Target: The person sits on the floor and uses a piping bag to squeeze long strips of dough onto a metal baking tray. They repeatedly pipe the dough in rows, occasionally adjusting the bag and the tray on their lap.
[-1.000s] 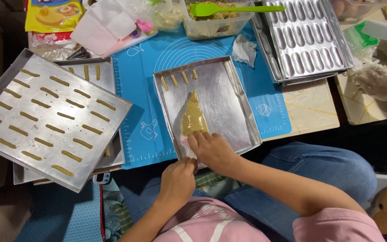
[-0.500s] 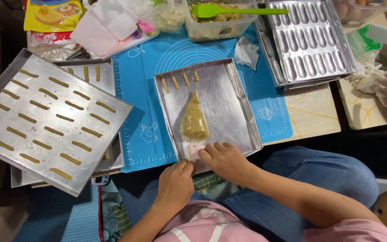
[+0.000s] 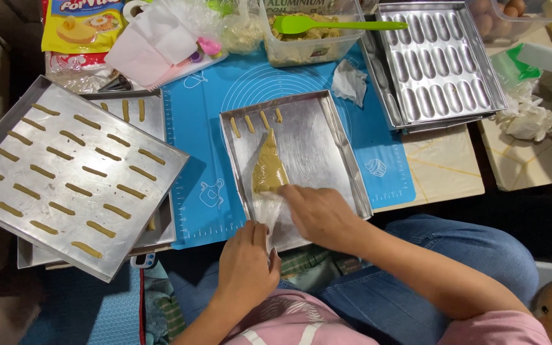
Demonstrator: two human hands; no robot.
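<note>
Far out to the left of our left hand sits a tilted metal tray covered in rows of short piped dough sticks, resting over a second tray that shows a few more sticks at its top edge. Beyond these trays, up and away from that hand, lie a yellow food packet and a bundle of white and clear plastic bags.

Our left hand is curled closed around the twisted clear tail of the piping bag, gripping it at the near edge of the middle baking tray. The bag lies flat on that tray, its dough-filled cone pointing away from us toward four short dough sticks at the tray's far end. The tray stands on a blue baking mat spread over the surface.

Our right hand, just right of the left one, lies palm down with fingers stretched out, pressing on the bag just behind the dough; it appears to grip nothing, though motion blur makes that hard to judge.

Further right and beyond, a clear tub carries a green spatula, a crumpled tissue lies on the mat, and a moulded finger-shaped pan sits well apart from the right hand.
</note>
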